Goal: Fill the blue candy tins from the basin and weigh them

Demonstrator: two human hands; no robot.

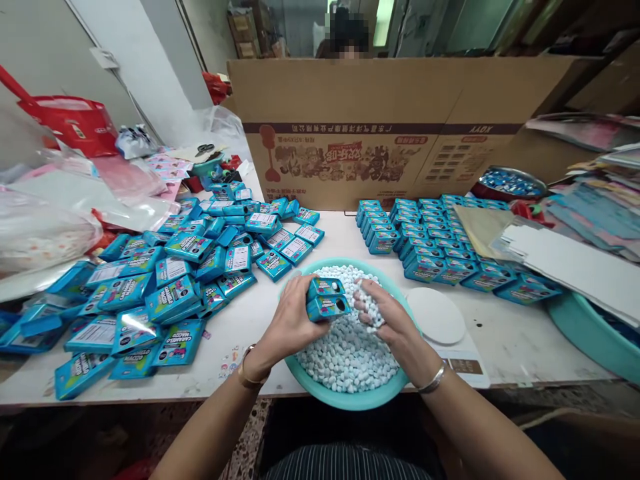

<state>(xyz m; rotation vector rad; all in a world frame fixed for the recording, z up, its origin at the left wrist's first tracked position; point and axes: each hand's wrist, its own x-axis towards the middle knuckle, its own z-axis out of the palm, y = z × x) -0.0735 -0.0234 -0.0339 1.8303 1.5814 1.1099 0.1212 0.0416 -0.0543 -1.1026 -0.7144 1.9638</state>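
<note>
My left hand [289, 319] grips two small blue boxes [327, 298], stacked one on the other, over a teal bowl [350, 400] full of small white candies [345, 353]. My right hand [383, 312] is cupped around a handful of the white candies, right beside the open ends of the boxes. Both hands hover above the bowl at the table's front edge.
A loose heap of blue boxes [165, 280] lies to the left. Neat rows of blue boxes [430, 233] stand to the right, near a white scale [440, 320]. A large cardboard box [390, 127] stands behind, with a person beyond it. A teal tub [595, 340] sits at the right edge.
</note>
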